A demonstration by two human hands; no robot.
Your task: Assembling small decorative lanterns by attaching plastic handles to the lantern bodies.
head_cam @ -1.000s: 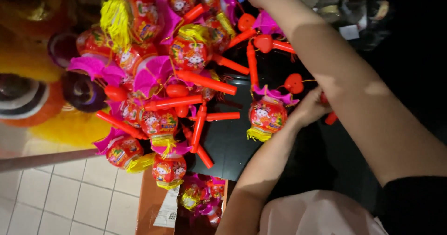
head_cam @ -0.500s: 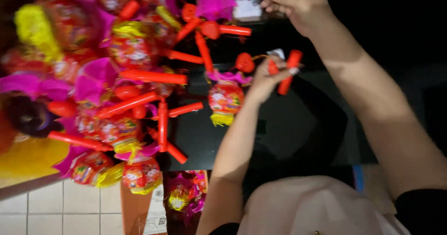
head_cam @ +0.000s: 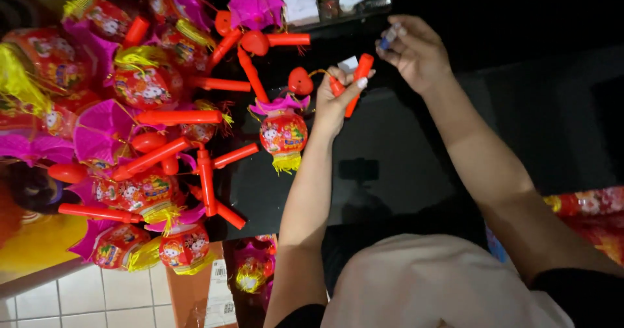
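Note:
My left hand (head_cam: 338,97) grips an orange-red plastic stick handle (head_cam: 359,81) above the dark glossy table (head_cam: 390,152). A thin wire runs from the stick to a red heart piece (head_cam: 299,81). A small red toy lantern (head_cam: 283,133) with a pink top and yellow tassel lies just left of my left wrist. My right hand (head_cam: 416,49) hovers just right of the stick's end, pinching a small blue and white object (head_cam: 388,39) between its fingertips.
A big heap of similar red lanterns with pink fans, yellow tassels and orange-red sticks (head_cam: 149,120) covers the table's left half. Small white boxes (head_cam: 302,6) sit at the far edge. A brown carton (head_cam: 214,289) stands on the tiled floor (head_cam: 78,295).
My left hand lifted the stick handle from beside the lantern. My right hand drew back from the far pile and now sits close to the stick's end with a small object.

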